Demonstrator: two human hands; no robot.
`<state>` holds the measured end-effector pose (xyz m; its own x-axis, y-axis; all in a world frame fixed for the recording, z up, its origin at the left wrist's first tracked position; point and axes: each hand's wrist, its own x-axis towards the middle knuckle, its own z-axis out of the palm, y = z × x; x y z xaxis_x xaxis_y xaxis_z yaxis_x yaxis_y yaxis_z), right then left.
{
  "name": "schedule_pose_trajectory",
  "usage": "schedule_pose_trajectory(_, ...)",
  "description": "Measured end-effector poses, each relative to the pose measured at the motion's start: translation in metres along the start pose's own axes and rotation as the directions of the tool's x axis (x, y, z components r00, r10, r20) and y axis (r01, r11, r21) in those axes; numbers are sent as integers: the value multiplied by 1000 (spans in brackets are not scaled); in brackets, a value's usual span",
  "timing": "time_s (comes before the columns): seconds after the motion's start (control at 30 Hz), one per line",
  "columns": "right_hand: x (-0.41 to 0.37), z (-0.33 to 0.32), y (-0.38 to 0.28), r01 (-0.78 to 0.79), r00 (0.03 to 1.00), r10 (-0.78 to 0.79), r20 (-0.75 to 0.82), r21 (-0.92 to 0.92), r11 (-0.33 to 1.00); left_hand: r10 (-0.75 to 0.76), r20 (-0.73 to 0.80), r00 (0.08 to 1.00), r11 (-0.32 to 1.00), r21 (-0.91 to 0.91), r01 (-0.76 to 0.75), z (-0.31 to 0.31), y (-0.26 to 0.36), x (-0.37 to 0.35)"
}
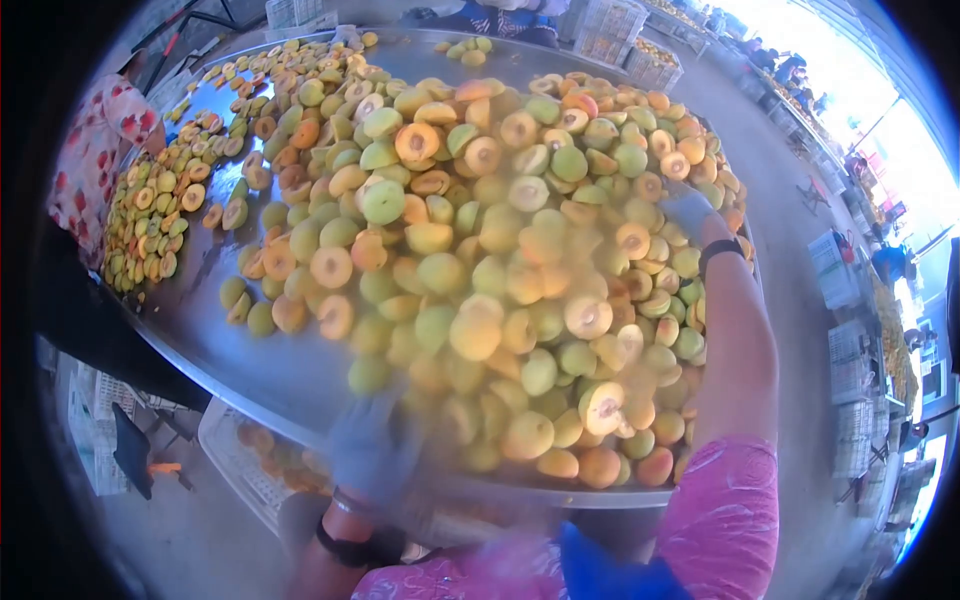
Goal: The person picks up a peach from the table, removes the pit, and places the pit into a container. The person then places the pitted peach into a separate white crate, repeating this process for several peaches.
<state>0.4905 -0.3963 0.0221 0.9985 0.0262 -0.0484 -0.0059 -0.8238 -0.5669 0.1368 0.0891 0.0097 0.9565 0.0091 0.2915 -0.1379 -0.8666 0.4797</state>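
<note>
A large heap of halved apricots (440, 270), green, yellow and orange, covers the metal table (250, 350) in front of me. Many cut faces point up, and some still show a pit. My left hand (372, 445), in a blue-grey glove, is over the table's near edge beside the lower left of the heap; motion smears its fingers. At the heap's right side, my gloved right hand (690, 212) reaches in among the fruit, its fingertips partly hidden against the halves.
Below the near edge stands a white plastic crate (245, 465) with fruit inside. A person in a patterned top (105, 150) stands at the left beside another spread of halves (160, 215). Stacked crates (608, 30) are at the back. More crates (850, 360) line the right, beyond the aisle floor.
</note>
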Motion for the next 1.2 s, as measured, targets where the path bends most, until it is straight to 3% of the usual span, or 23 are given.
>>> schedule_pose_trajectory(0.03, -6, 10, -5, -98, 994, 101, -31, 97, 990, 8, -16, 1000, 1000, -11, -8, 1, -1, -1)
schedule_pose_trajectory(0.07, -16, 15, -9, -97, 995, 100, -23, 95, 991, 18, -35, 999, 1000, -20, -18, 1, -2, -3)
schedule_pose_trajectory(0.13, -44, 26, -23, -173, 979, 131, 156, 292, 941, -27, 3, 1000, 1000, -9, 27, 1, -2, -4)
schedule_pose_trajectory(0.27, -105, 50, -87, -261, 955, 199, 219, 310, 914, -39, -11, 999, 999, -20, 39, 3, -5, -7)
schedule_pose_trajectory(0.43, -150, 77, -109, -146, 978, 72, 196, 399, 905, -90, 44, 995, 996, 11, 90, 1, -6, -13)
schedule_pose_trajectory(0.47, -149, 82, -106, 159, 973, -146, 180, -62, 985, -95, 35, 995, 995, 10, 95, 1, -7, -14)
schedule_pose_trajectory(0.5, -148, 88, -103, 424, 905, -335, 261, -497, 757, -94, 25, 995, 995, -14, 94, 4, -9, -15)
schedule_pose_trajectory(0.53, -147, 95, -99, 563, 797, -440, 414, -774, 291, -92, 16, 996, 995, -39, 93, 5, -11, -16)
schedule_pose_trajectory(0.57, -147, 109, -97, 566, 792, -446, 417, -776, 280, -110, 29, 994, 994, -22, 111, 5, -10, -16)
schedule_pose_trajectory(0.6, -149, 129, -96, 457, 887, -413, 207, -532, 713, -116, 22, 993, 993, -26, 117, 6, -10, -17)
schedule_pose_trajectory(0.63, -156, 141, -101, 274, 962, -271, 43, -123, 954, -132, 26, 991, 991, -9, 132, 7, -10, -18)
schedule_pose_trajectory(0.73, -191, 124, -153, 184, 983, -181, 35, -271, 945, -161, 24, 987, 986, -28, 162, -1, -4, -22)
schedule_pose_trajectory(0.77, -204, 115, -163, 198, 980, -196, 34, -267, 943, -125, -75, 989, 986, -123, 115, 2, -3, -24)
schedule_pose_trajectory(0.83, -228, 97, -183, 145, 985, -140, 101, -43, 988, -63, -247, 967, 954, -299, -14, -4, 4, -32)
schedule_pose_trajectory(0.87, -240, 95, -187, 168, 981, -164, 101, -33, 985, -66, -264, 962, 959, -283, -13, -7, 12, -39)
schedule_pose_trajectory(0.9, -253, 94, -190, 286, 958, -287, 8, 47, 957, -180, -165, 970, 732, -681, 21, -8, 22, -44)
schedule_pose_trajectory(0.93, -270, 94, -196, 407, 913, -398, -93, 115, 906, -234, -31, 972, 351, -935, 55, -6, 31, -49)
schedule_pose_trajectory(1.0, -344, 80, -250, 332, 941, -337, -8, 198, 922, -118, -13, 993, 281, -959, 21, 19, 29, -53)
schedule_pose_trajectory(1.03, -358, 89, -244, 381, 923, -384, -13, 150, 912, 12, 271, 962, -65, -960, 271, 46, 24, -48)
schedule_pose_trajectory(1.07, -370, 100, -238, 429, 903, -430, -13, 105, 897, 227, 466, 855, -359, -776, 518, 64, 21, -46)
schedule_pose_trajectory(1.13, -422, 105, -264, 572, 820, -570, 55, -33, 820, 232, 583, 779, -455, -643, 616, 28, 54, -77)
schedule_pose_trajectory(1.17, -438, 116, -263, 586, 809, -585, 57, -20, 810, 214, 578, 787, -453, -655, 605, 30, 60, -86)
schedule_pose_trajectory(1.2, -451, 126, -260, 590, 807, -588, 44, -33, 807, 303, 475, 826, -594, -584, 554, 32, 68, -93)
